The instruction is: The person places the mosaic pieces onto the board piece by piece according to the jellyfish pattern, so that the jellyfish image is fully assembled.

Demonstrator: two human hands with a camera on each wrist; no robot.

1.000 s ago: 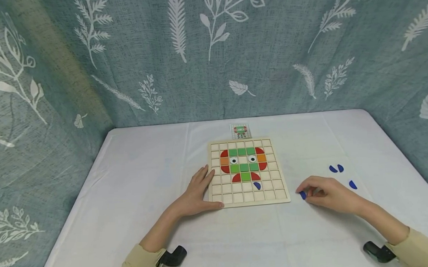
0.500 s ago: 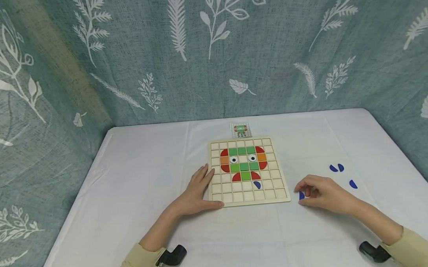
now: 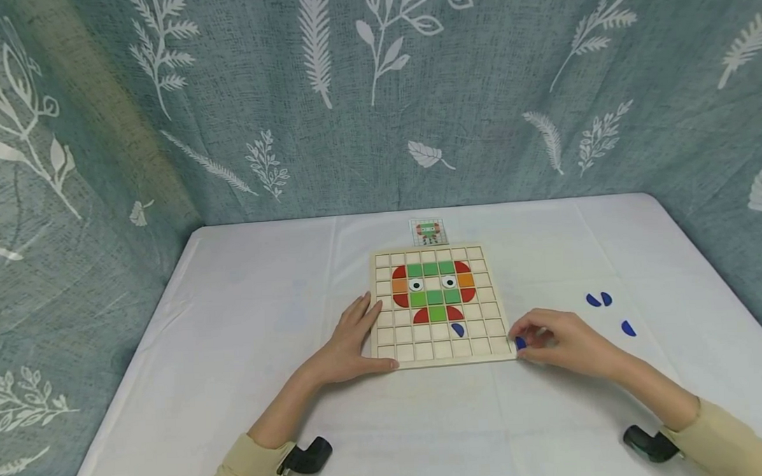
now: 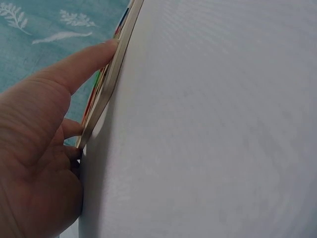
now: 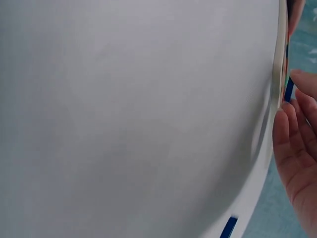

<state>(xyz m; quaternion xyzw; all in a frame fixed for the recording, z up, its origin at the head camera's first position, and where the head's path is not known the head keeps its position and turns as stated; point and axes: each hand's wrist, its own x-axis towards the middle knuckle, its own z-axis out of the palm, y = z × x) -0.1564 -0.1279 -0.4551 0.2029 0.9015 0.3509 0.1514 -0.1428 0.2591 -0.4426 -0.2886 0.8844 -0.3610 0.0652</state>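
A square wooden grid board [image 3: 384, 336] lies on the table, bearing green, red and orange tiles and two eye tiles. One blue rounded tile [image 3: 458, 330] sits askew on it below the red and green ones. My left hand [image 3: 347, 344] rests spread at the board's left edge, its thumb on the near left corner. By the board's right edge, my right hand [image 3: 564, 340] pinches another blue rounded tile [image 3: 520, 343] between thumb and fingers. That tile appears edge-on in the right wrist view as a blue strip [image 5: 289, 90].
Behind the board lies a small pattern card [image 3: 428, 232] with a similar figure. To the right are two blue tiles close together, one of them a left tile [image 3: 594, 300], and a single blue tile [image 3: 628, 328]. A white cloth [image 3: 282, 283] covers the table.
My right hand has moved left with the pinched blue tile, from open tablecloth up to the board's right edge. My left hand and the board have stayed put.
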